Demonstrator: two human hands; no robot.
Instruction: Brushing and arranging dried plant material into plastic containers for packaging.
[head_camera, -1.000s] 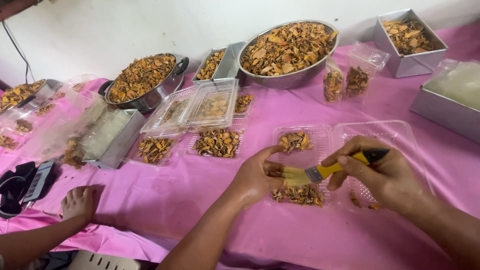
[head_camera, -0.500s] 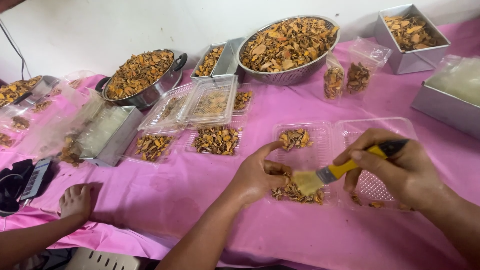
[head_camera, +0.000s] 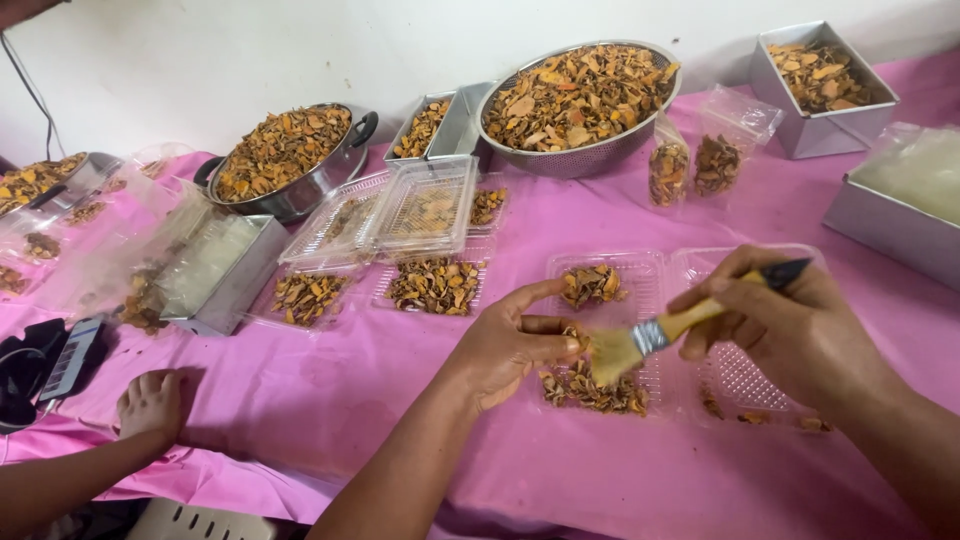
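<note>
My right hand (head_camera: 790, 335) grips a small paintbrush (head_camera: 655, 335) with a yellow handle, black tip and pale bristles. The bristles touch a dried orange-brown slice that my left hand (head_camera: 510, 345) pinches between thumb and fingers. Both hands hover over an opened clear plastic clamshell tray (head_camera: 690, 275) on the pink tablecloth. The tray's left half holds two small heaps of dried slices (head_camera: 590, 285); its right half holds only a few crumbs.
Another person's small hand (head_camera: 150, 405) rests on the cloth at the lower left beside a black scale (head_camera: 50, 365). Filled and stacked clear trays (head_camera: 420, 205), a pot (head_camera: 285, 155), a large steel bowl (head_camera: 575, 95), metal tins (head_camera: 820, 75) and two bags (head_camera: 700, 160) of slices stand behind.
My right hand has tilted the brush, lifting its handle end up and to the right, while the bristles stay at the slice in my left hand. The view has shifted slightly.
</note>
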